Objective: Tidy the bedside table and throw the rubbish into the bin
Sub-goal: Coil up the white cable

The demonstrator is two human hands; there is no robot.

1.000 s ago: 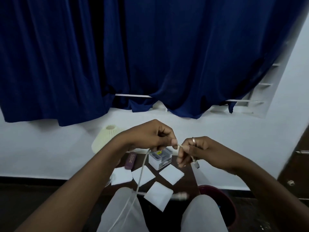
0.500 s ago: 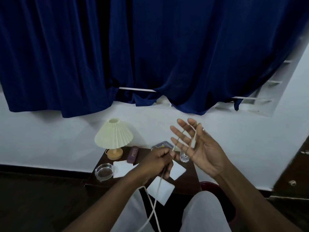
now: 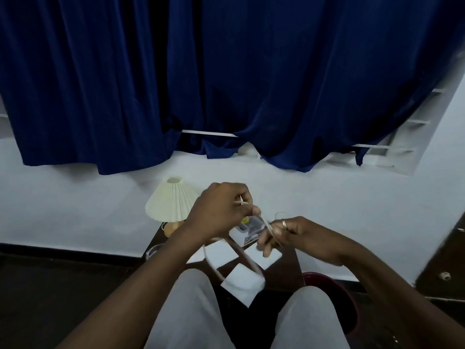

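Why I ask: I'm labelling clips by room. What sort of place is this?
Probably a bedroom: a small dark wooden bedside table carrying a cream pleated-shade lamp stands against the white wall, below dark blue curtains.

worn, head view | left hand (image 3: pixel 221 210): bare | left forearm (image 3: pixel 141 285): bare to the frame edge | right hand (image 3: pixel 294 233): bare | right forearm (image 3: pixel 390 288): bare to the frame edge | ring (image 3: pixel 283 223): plain pale metal band on one right-hand finger | trousers (image 3: pixel 186 311): light grey, smooth cloth, covering both thighs and knees
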